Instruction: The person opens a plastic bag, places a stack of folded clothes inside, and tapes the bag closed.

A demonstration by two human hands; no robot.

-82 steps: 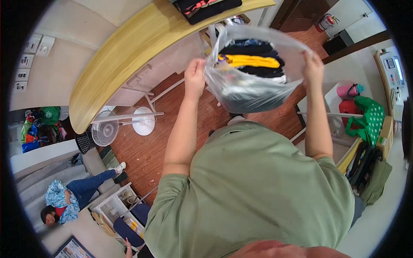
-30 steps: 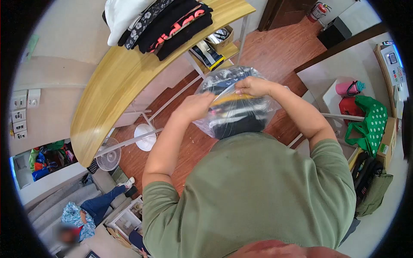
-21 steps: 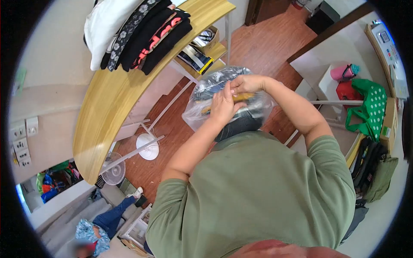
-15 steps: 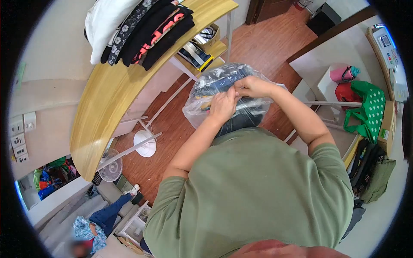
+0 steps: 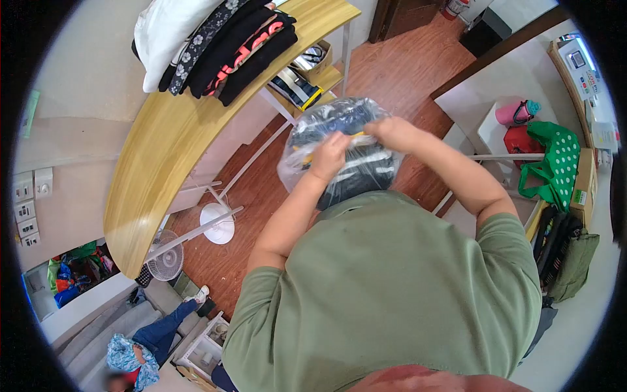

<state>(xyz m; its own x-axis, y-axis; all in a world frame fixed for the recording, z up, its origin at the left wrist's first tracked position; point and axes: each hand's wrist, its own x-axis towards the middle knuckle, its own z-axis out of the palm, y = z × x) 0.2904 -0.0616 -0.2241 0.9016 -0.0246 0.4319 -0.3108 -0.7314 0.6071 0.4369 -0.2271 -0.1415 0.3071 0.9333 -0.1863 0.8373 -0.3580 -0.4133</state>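
Note:
A clear plastic bag (image 5: 372, 175) with dark folded cloth showing through it is in front of my body. My left hand (image 5: 330, 157) is closed on the bag's upper film at its middle. My right hand (image 5: 390, 134) pinches the bag a little farther right. Between my fingers runs a narrow yellow strip (image 5: 356, 135); I cannot tell whether it belongs to the bag or lies inside. The fingertips are partly hidden by the hands themselves.
A curved wooden table (image 5: 150, 150) at left bears stacked folded clothes (image 5: 228, 59). Below stand a fan (image 5: 166, 255) and a white round base (image 5: 217, 223). A person (image 5: 134, 356) reclines on a grey sofa. At right hang a green dotted bag (image 5: 555, 163) and a pink bottle (image 5: 513, 113).
My hands have drawn apart, the right one moving slightly to the right. More of the yellow strip shows between them, and the plastic looks stretched.

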